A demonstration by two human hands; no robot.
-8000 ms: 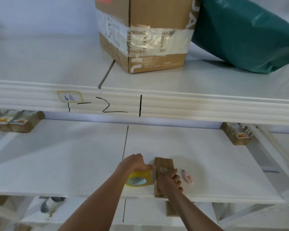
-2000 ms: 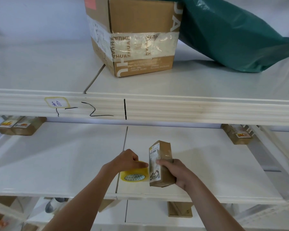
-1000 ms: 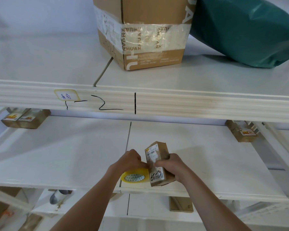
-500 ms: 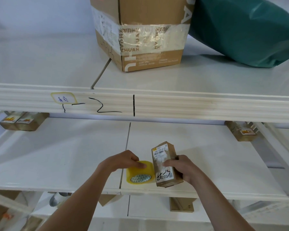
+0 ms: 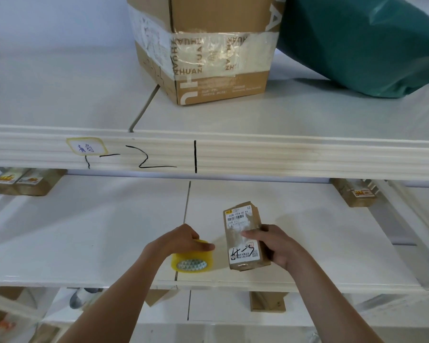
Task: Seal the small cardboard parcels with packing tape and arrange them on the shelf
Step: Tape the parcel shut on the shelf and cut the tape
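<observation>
Since half a second ago, your hands have drawn a little apart: the tape roll [image 5: 193, 259] and the small parcel [image 5: 245, 235] no longer sit edge to edge, and a strip of white shelf shows between them. Eight seconds back the parcel lay flat under your palm; now it stands tilted, label face up toward you.

Your left hand [image 5: 177, 241] rests curled over the top of the yellow roll, thumb along its upper rim, holding it down on the middle shelf [image 5: 109, 231] near the front edge. Your right hand [image 5: 274, 245] grips the parcel from its right side, thumb across the labelled face and fingers wrapped behind; its lower end looks close to the shelf or touching it, which I cannot tell.

Judging by how easily one hand carries it, the parcel is light and fairly stiff, though the tape already on its skin will be slick. Hold it across the narrow sides at mid-length, clear of the seam you mean to tape, and don't squeeze the thin card.

Further back on this shelf, two sealed parcels [image 5: 25, 181] sit side by side at the far left and another parcel [image 5: 354, 194] at the far right. Above, on the upper shelf [image 5: 60, 95], stand a large taped carton [image 5: 208, 45] and a green bag [image 5: 362, 43].
</observation>
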